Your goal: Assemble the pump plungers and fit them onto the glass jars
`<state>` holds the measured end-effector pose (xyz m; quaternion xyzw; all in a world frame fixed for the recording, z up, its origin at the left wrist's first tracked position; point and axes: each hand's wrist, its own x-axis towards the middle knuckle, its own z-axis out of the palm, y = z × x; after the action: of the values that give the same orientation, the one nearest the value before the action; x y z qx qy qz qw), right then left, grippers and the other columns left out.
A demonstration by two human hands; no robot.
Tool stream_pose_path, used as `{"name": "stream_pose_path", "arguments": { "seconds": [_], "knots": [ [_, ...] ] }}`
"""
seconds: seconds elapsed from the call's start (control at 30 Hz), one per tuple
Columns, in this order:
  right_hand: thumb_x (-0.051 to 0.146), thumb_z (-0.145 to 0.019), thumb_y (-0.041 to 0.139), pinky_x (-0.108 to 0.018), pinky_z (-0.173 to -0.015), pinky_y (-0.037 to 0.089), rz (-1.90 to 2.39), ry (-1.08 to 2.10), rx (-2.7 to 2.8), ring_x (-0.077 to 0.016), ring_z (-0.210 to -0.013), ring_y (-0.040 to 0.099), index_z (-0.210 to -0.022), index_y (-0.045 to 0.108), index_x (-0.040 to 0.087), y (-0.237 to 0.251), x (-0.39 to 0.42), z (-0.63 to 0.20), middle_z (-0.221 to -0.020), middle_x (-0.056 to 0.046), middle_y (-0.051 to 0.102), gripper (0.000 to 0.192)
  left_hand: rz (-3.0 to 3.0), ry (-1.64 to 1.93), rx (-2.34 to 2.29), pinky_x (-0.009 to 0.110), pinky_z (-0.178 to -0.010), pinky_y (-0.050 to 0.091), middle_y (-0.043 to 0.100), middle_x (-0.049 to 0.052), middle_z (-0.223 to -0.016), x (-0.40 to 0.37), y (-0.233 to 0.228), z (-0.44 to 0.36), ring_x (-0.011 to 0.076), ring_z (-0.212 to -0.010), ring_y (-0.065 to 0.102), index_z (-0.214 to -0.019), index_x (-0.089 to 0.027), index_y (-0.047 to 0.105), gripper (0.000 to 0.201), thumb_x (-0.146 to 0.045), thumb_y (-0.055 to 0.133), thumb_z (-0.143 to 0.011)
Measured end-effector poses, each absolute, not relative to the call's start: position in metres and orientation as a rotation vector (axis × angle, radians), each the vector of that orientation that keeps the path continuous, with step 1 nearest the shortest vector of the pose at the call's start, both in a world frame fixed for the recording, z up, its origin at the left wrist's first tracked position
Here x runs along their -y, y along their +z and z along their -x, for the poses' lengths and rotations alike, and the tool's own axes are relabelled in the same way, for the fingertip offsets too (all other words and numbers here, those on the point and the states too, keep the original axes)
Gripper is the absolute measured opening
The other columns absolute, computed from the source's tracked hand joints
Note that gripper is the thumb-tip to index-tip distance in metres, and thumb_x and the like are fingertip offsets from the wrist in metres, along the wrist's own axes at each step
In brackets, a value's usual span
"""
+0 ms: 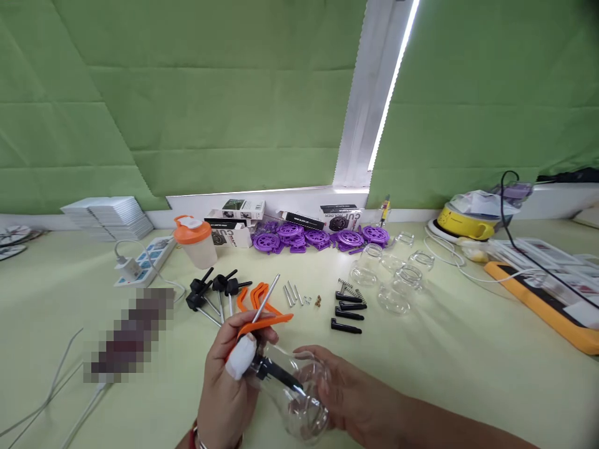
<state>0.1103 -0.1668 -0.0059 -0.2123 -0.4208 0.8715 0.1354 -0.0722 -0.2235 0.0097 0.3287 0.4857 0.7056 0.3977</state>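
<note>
My left hand (224,393) is closed around a pump head that has a white cap (241,357), an orange lever (266,323) and a thin metal rod (266,297) sticking up. From this head a black tube (281,373) runs down inside a clear bottle (294,415). My right hand (344,390) wraps the wide end of the bottle, which lies tilted toward me. Just beyond my hands lie loose orange levers (259,295), metal pins (290,295), and several black tubes (349,313) beside springs (349,287).
Black knobs with metal rods (199,293) lie left of the levers. More clear bottles (395,293) stand at right. Purple slotted parts (290,232) and small boxes (234,234) line the wall. An orange-lidded cup (196,243), a power strip (154,259) and loose cables are at left.
</note>
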Motion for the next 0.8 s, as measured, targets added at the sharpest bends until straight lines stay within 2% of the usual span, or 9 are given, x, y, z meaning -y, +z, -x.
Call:
{"name": "stream_pose_path", "arguments": {
  "seconds": [0.1,0.23,0.37,0.47,0.53,0.57,0.63,0.7,0.8],
  "knots": [
    [0.052,-0.065,0.073,-0.029,-0.063,0.048,0.696,2.538,1.042,-0.0153,-0.075,0.059,-0.109,0.047,0.024,-0.002,0.173,-0.114,-0.096,-0.003,0.054,0.058,-0.926,1.704,-1.392,0.028,-0.068,0.047,0.066,0.007,-0.089,0.232,0.013,0.064,0.0216,-0.081,0.06,-0.102,-0.021,0.059,0.034,-0.044,0.06,-0.077],
    [0.053,-0.066,0.071,-0.023,-0.055,0.044,0.763,2.341,1.399,-0.0123,-0.066,0.054,-0.106,0.047,0.021,0.015,0.168,-0.13,-0.081,-0.001,0.052,0.057,-1.044,1.6,-1.692,0.027,-0.054,0.043,0.062,0.004,-0.066,0.244,0.011,0.067,0.0213,-0.063,0.056,-0.087,-0.021,0.065,0.04,-0.056,0.057,-0.071],
    [0.044,-0.064,0.075,-0.031,-0.07,0.049,0.799,1.734,1.994,-0.0183,-0.08,0.056,-0.121,0.044,0.028,0.027,0.173,-0.145,-0.098,-0.006,0.055,0.066,-1.069,1.548,-1.767,0.027,-0.049,0.041,0.058,0.003,-0.056,0.249,0.003,0.072,0.0224,-0.061,0.054,-0.075,-0.023,0.064,0.033,-0.055,0.058,-0.07],
    [0.037,-0.073,0.068,-0.042,-0.091,0.044,0.571,1.243,2.215,-0.0249,-0.097,0.055,-0.109,0.057,0.037,0.024,0.174,-0.151,-0.102,-0.006,0.059,0.037,-1.057,1.53,-1.81,0.028,-0.054,0.044,0.063,0.005,-0.069,0.244,0.002,0.074,0.0249,-0.072,0.057,-0.076,-0.024,0.065,0.026,-0.048,0.064,-0.067],
    [0.034,-0.076,0.066,-0.046,-0.097,0.039,0.416,1.115,2.287,-0.0262,-0.103,0.054,-0.101,0.061,0.041,0.02,0.169,-0.152,-0.102,-0.005,0.062,0.026,-1.038,1.537,-1.839,0.028,-0.056,0.045,0.064,0.006,-0.074,0.239,0.004,0.072,0.0244,-0.074,0.057,-0.076,-0.023,0.064,0.024,-0.046,0.064,-0.068],
    [0.037,-0.074,0.067,-0.048,-0.097,0.039,0.394,1.11,2.283,-0.0277,-0.107,0.053,-0.104,0.06,0.041,0.018,0.165,-0.151,-0.105,-0.005,0.061,0.03,-1.032,1.545,-1.842,0.027,-0.057,0.045,0.063,0.005,-0.074,0.236,0.005,0.07,0.0233,-0.073,0.056,-0.075,-0.023,0.062,0.023,-0.046,0.062,-0.071],
    [0.051,-0.068,0.069,-0.05,-0.094,0.041,0.51,1.239,2.158,-0.0314,-0.112,0.05,-0.12,0.052,0.035,0.014,0.157,-0.148,-0.117,-0.01,0.055,0.058,-1.028,1.58,-1.827,0.026,-0.057,0.043,0.058,0.003,-0.069,0.232,0.007,0.065,0.0198,-0.066,0.052,-0.075,-0.023,0.059,0.025,-0.047,0.054,-0.078],
    [0.068,-0.072,0.054,-0.049,-0.082,0.047,0.682,1.597,1.942,-0.0302,-0.103,0.056,-0.134,0.036,0.029,0.011,0.152,-0.143,-0.122,-0.014,0.049,0.076,-1.044,1.607,-1.824,0.024,-0.053,0.039,0.051,0.0,-0.061,0.229,0.007,0.059,0.0162,-0.057,0.044,-0.079,-0.023,0.056,0.028,-0.049,0.047,-0.083],
    [0.071,-0.083,0.024,-0.04,-0.063,0.052,0.691,2.049,1.764,-0.019,-0.073,0.063,-0.137,0.026,0.028,0.008,0.148,-0.138,-0.111,-0.012,0.054,0.069,-1.088,1.595,-1.847,0.023,-0.048,0.032,0.043,-0.003,-0.055,0.228,0.009,0.053,0.0135,-0.052,0.035,-0.08,-0.022,0.054,0.03,-0.05,0.046,-0.084]
  ]
}}
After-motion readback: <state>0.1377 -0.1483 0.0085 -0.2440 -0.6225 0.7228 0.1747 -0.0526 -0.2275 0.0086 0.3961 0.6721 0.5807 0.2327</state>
